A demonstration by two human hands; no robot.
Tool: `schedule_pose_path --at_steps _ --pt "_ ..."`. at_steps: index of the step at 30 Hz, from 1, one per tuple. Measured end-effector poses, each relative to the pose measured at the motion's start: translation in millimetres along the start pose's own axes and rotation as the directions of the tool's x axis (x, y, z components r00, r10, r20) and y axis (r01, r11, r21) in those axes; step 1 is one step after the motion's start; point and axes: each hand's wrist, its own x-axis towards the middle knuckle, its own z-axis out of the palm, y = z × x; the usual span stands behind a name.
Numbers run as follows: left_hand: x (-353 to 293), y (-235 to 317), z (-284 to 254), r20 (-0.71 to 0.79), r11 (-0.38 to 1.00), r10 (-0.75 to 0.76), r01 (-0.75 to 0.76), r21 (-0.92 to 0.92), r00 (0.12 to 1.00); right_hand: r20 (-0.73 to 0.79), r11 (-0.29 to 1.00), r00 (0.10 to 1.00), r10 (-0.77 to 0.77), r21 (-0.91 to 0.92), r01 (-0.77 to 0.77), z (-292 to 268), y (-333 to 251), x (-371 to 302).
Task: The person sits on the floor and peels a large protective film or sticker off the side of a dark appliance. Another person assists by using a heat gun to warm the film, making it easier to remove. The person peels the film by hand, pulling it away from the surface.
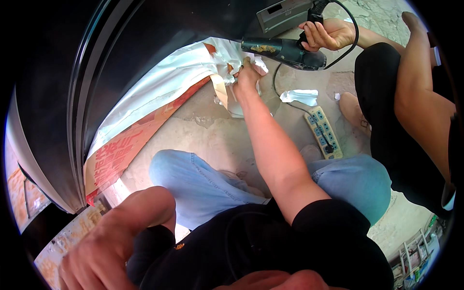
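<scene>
My right hand [246, 76] reaches forward, its fingers closed on the crumpled end of a white sheet [159, 79]. The sheet runs along the lower edge of a glossy black panel [159, 34], over a strip of brown cardboard [130, 147] with red print. A strip of tan tape [220, 89] hangs beside my hand. Just above it is the nozzle of a black hair dryer [285, 50], held by another person's hand [328, 35]. My left hand [94, 261] is at the lower left, back up, its fingertips cut off by the picture's edge.
A power strip [324, 130] with a plugged-in cord lies on the concrete floor [193, 121], near a crumpled white scrap [299, 96]. The other person crouches at the right in black trousers [386, 111]. A grey box [284, 15] stands at the back.
</scene>
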Motion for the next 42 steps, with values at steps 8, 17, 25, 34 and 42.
schedule_pose_path --at_steps 8,17,25,34,42 --pt "-24 -2 40 -0.28 0.861 0.484 -0.396 0.319 0.829 -0.07 0.997 0.995 -0.068 -0.032 0.066 1 -4 -3" --pt "-42 11 21 -0.192 0.978 0.203 -0.188 0.094 0.96 0.038 0.991 0.997 -0.073 -0.106 0.077 -17 21 26" --pt "-96 -57 -48 -0.51 0.296 -0.774 0.926 0.233 0.375 0.035 0.994 0.996 -0.088 -0.065 0.09 -14 24 25" --pt "-195 -118 -119 -0.789 -0.499 -0.593 0.695 0.518 0.162 0.146 0.999 0.989 -0.021 -0.036 0.026 -20 19 21" --pt "-218 -153 -133 -0.89 0.088 -0.452 0.996 0.013 0.051 0.118 0.999 0.993 0.016 -0.052 -0.01 -20 17 19"
